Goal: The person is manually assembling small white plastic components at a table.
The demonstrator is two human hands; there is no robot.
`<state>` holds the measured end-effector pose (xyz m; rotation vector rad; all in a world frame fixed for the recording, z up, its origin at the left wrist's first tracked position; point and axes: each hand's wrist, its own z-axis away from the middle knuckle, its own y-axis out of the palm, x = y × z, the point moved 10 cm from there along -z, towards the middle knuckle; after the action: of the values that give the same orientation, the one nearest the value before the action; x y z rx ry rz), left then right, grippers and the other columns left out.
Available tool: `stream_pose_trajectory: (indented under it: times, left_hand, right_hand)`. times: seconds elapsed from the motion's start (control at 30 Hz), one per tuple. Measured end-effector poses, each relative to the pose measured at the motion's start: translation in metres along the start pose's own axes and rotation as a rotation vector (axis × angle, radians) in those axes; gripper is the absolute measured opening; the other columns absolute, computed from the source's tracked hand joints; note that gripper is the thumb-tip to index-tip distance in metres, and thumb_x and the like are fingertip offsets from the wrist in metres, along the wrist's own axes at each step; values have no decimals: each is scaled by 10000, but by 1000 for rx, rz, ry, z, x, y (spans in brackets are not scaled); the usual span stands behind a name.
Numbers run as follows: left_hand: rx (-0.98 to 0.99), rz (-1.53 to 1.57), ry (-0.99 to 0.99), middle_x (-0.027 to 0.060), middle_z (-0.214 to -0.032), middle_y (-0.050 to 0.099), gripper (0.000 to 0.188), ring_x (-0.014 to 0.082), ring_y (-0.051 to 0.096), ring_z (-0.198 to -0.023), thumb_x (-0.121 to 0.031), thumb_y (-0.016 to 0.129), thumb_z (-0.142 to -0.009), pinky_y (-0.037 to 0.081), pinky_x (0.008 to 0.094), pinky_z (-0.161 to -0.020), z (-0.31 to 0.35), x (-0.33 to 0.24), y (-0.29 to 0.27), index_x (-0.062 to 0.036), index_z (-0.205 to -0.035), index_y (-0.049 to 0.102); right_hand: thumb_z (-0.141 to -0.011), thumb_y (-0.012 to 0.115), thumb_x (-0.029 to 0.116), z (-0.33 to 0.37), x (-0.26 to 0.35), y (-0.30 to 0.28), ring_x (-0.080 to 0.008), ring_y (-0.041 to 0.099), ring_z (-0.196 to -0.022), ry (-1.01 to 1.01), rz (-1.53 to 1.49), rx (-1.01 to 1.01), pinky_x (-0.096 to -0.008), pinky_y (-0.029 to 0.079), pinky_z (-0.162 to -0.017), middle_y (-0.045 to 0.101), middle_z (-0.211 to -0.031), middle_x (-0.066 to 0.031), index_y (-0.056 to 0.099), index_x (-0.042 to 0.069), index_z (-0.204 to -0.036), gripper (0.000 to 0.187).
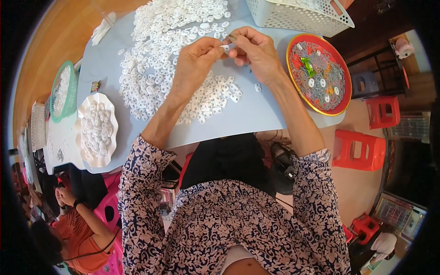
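Left hand: I see my left hand [195, 59] raised over the table, thumb and fingertips pinched on a small white plastic piece [225, 46].
Right hand: my right hand [254, 48] meets it, fingers closed on the same piece from the other side.
Piece location: held between both hands, above the heap of white pieces [172, 55].
Table: pale blue table [247, 114], heap spread across its middle.
Right side: round red tray [319, 73] with a few white pieces.
Left side: white scalloped plate [96, 130] full of pieces; green basket [63, 90] beyond it.
Far edge: white perforated basket [298, 16].
Nearby: another person in orange [78, 233], lower left.
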<state>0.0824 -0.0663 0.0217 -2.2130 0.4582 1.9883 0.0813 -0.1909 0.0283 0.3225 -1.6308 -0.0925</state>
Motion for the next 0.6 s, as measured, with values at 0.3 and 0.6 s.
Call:
stream_pose_trajectory:
  times: [0.3,0.6]
  left_hand:
    - [-63,-190,32,11,-708,613,115,58,499,-644,-99,556,-868,399,210,-575,4,-16,-5,-11,-874,629]
    - [-12,50,82,37,-777,639,211,80,539,-673,-168,514,-904,432,225,-635,-1,-5,-6,-4,-900,647]
  right_hand:
    - [-915,559,131,-2,-3,0,-108,594,-751,-15,-45,-34,-236,490,-647,628,-885,-56,598,15,-931,123]
    - [-910,565,108,4,14,15,-89,576,-758,-222,121,82,-232,481,-677,625,-882,-50,597,-3,-933,118]
